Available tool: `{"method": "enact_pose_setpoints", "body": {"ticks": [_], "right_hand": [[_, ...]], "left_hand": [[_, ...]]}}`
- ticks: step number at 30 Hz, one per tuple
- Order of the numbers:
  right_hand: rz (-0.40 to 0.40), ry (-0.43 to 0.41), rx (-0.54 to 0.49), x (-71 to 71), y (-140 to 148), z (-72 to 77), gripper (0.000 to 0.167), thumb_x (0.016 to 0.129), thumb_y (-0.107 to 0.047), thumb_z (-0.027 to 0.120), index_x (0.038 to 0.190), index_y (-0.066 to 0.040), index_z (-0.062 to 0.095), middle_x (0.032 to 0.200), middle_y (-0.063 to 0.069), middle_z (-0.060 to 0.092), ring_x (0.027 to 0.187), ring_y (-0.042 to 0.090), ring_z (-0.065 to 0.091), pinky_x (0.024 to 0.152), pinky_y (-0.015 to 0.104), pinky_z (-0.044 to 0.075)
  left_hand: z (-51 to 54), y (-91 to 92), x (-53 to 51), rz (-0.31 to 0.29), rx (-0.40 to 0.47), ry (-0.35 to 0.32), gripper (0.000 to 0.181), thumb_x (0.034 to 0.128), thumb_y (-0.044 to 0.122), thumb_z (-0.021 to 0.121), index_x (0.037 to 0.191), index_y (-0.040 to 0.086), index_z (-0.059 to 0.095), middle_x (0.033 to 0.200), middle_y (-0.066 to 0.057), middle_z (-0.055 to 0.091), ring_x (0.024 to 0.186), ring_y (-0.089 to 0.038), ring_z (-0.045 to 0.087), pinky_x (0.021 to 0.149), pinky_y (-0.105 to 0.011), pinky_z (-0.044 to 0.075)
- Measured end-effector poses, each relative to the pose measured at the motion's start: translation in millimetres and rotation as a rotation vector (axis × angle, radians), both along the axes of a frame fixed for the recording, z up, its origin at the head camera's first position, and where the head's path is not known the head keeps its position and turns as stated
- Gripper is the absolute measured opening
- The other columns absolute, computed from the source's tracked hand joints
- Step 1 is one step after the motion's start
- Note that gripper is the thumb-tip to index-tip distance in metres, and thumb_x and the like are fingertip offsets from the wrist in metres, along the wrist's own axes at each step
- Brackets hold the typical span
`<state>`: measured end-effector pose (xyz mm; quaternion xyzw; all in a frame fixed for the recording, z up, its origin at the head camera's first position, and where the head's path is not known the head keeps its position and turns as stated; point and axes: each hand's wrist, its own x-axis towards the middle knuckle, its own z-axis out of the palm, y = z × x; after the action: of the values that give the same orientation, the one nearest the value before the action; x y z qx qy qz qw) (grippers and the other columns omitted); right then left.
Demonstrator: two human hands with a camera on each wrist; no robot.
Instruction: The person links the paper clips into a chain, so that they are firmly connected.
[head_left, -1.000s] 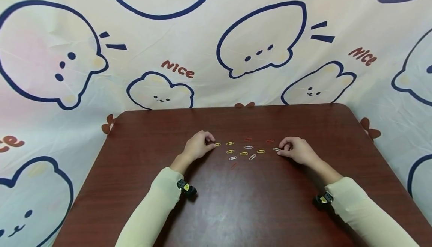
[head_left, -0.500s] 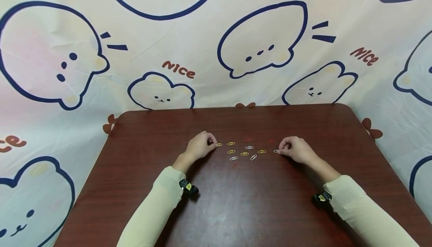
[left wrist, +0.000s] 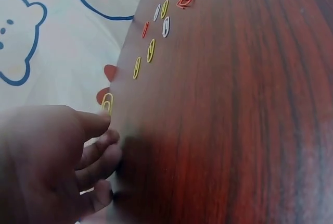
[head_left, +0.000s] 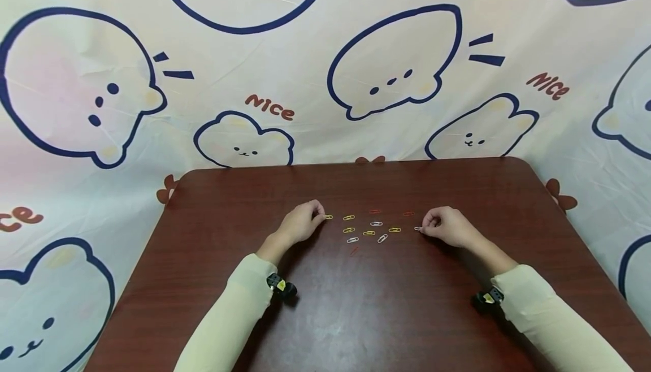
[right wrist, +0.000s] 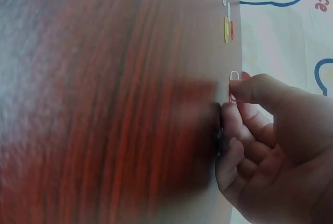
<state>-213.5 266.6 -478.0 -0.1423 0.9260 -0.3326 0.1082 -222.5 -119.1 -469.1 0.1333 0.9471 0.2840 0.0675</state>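
My left hand point(head_left: 300, 224) pinches a yellow paperclip point(left wrist: 107, 99) between thumb and fingertips. The clip's looped end points up out of the grip in the left wrist view. Opposite, my right hand point(head_left: 450, 227) pinches a white paperclip point(right wrist: 234, 74), its rounded end showing past the thumb; the rest is partly covered by the fingers. Between the hands lie several loose paperclips: a yellow paperclip point(head_left: 348, 217) closest to the left hand, a white paperclip point(head_left: 376, 223) in the middle, and a red paperclip point(head_left: 408, 213) close to the right hand.
All of this is on a dark reddish-brown table point(head_left: 351, 310) with rounded far corners. Behind it hangs a pale cloth point(head_left: 305, 66) printed with cartoon bears. Each wrist carries a small black camera, such as the left wrist camera point(head_left: 282, 286).
Both hands stay nearly in place. The left hand with the yellow paperclip shifts slightly left. Less of the white paperclip shows beyond the right fingertips than a second ago. The loose paperclips lie as before.
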Motion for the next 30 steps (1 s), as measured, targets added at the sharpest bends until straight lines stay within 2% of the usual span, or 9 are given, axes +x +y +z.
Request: {"method": "enact_pose_setpoints", "body": {"ticks": [5, 9, 13, 20, 24, 30], "right_hand": [[-0.01, 0.009, -0.053, 0.9, 2.3, 4.1, 0.007, 0.09, -0.006, 0.072, 0.085, -0.01, 0.07, 0.076, -0.001, 0.063, 0.072, 0.018, 0.055, 0.067, 0.03, 0.046], [-0.023, 0.019, -0.074, 2.0, 2.8, 10.5, 0.004, 0.091, -0.008, 0.073, 0.087, -0.008, 0.071, 0.08, 0.001, 0.064, 0.075, 0.019, 0.056, 0.068, 0.029, 0.048], [-0.051, 0.031, -0.085, 2.7, 2.2, 18.3, 0.004, 0.093, -0.009, 0.072, 0.09, -0.006, 0.073, 0.082, 0.002, 0.066, 0.075, 0.02, 0.056, 0.067, 0.029, 0.049], [-0.081, 0.077, -0.109, 1.7, -3.2, 35.3, 0.008, 0.095, -0.013, 0.072, 0.093, -0.006, 0.073, 0.082, 0.003, 0.066, 0.076, 0.022, 0.056, 0.063, 0.028, 0.048], [-0.085, 0.104, -0.12, 1.9, -8.2, 46.4, 0.007, 0.096, -0.012, 0.071, 0.095, -0.006, 0.074, 0.083, 0.004, 0.066, 0.077, 0.023, 0.055, 0.063, 0.027, 0.048], [-0.097, 0.123, -0.143, 3.2, -16.7, 59.7, 0.004, 0.095, -0.011, 0.072, 0.097, -0.007, 0.074, 0.085, 0.008, 0.068, 0.075, 0.025, 0.055, 0.061, 0.027, 0.047]], "left_hand": [[-1.1, -3.4, -0.5, -0.001, 0.129, 0.023, 0.006, 0.1011, 0.014, 0.065, 0.097, 0.01, 0.062, 0.093, -0.003, 0.066, 0.087, -0.02, 0.059, 0.083, -0.04, 0.05], [-1.0, -5.7, -0.3, -0.007, 0.192, 0.035, 0.004, 0.1, 0.011, 0.065, 0.098, 0.008, 0.063, 0.092, -0.003, 0.065, 0.087, -0.02, 0.058, 0.084, -0.039, 0.05], [0.7, -7.7, -0.2, -0.021, 0.218, 0.048, 0.005, 0.0998, 0.01, 0.065, 0.097, 0.006, 0.065, 0.092, -0.003, 0.066, 0.088, -0.02, 0.059, 0.084, -0.038, 0.05], [7.9, -9.8, 2.2, -0.031, 0.274, 0.067, 0.005, 0.101, 0.01, 0.064, 0.099, 0.006, 0.064, 0.088, -0.003, 0.063, 0.082, -0.019, 0.057, 0.076, -0.034, 0.049], [11.6, -7.7, 2.8, -0.033, 0.291, 0.114, 0.004, 0.1002, 0.01, 0.065, 0.099, 0.006, 0.064, 0.09, -0.001, 0.064, 0.083, -0.016, 0.057, 0.076, -0.031, 0.049], [21.7, -0.3, 6.0, -0.058, 0.331, 0.188, 0.006, 0.0993, 0.011, 0.067, 0.099, 0.006, 0.065, 0.089, -0.002, 0.065, 0.081, -0.017, 0.058, 0.074, -0.033, 0.051]]}}
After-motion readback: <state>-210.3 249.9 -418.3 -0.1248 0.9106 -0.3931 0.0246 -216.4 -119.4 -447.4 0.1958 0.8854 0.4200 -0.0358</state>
